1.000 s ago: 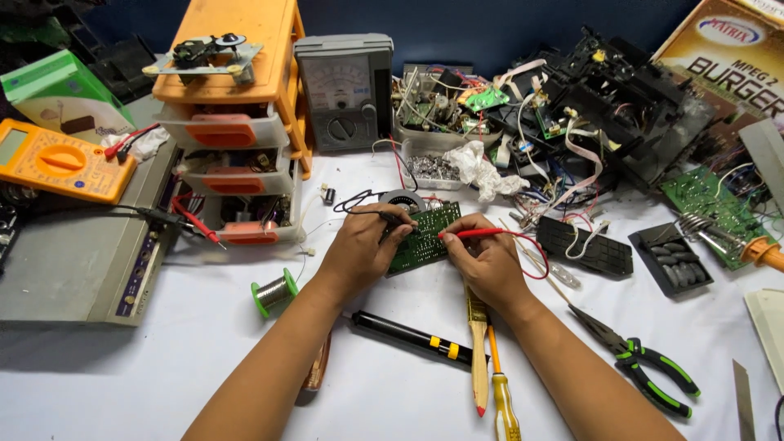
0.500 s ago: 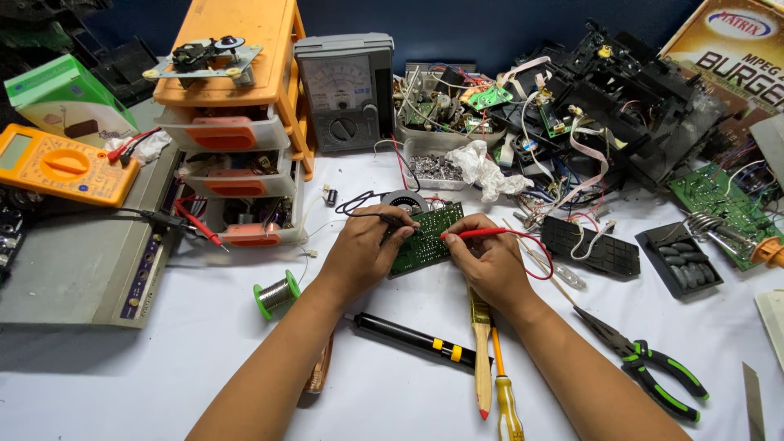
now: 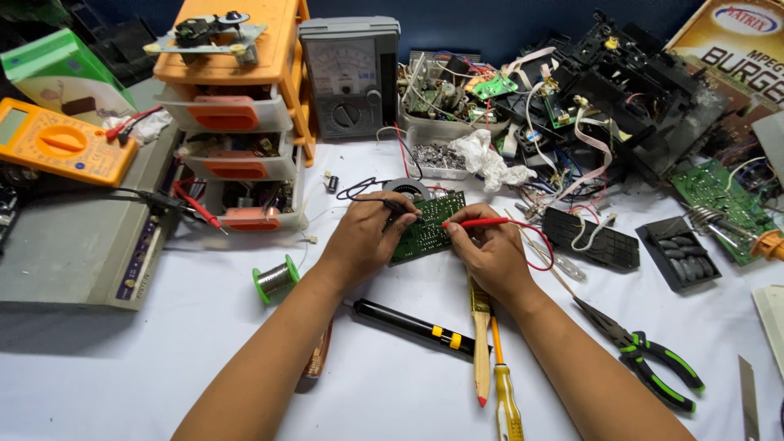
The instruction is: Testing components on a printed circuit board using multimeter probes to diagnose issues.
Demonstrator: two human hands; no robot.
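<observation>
A small green circuit board (image 3: 430, 226) lies on the white table between my hands. My left hand (image 3: 364, 238) pinches a black test probe (image 3: 390, 203) whose tip touches the board's left part. My right hand (image 3: 487, 249) grips a red test probe (image 3: 478, 222), its tip set on the board's right edge. Red wire (image 3: 542, 245) loops from that probe around my right hand. The board's lower edge is hidden under my fingers.
A grey analog meter (image 3: 349, 75) and orange drawer unit (image 3: 237, 106) stand behind. A yellow multimeter (image 3: 59, 149) lies left. A solder spool (image 3: 275, 280), black desoldering pump (image 3: 412, 325), brush (image 3: 480, 343), yellow screwdriver (image 3: 506, 392) and green pliers (image 3: 645, 355) lie in front. Scrap electronics (image 3: 604, 90) fill the back right.
Both hands stay on the board with the probes; only tiny shifts of the probe tips show. The view has drifted slightly.
</observation>
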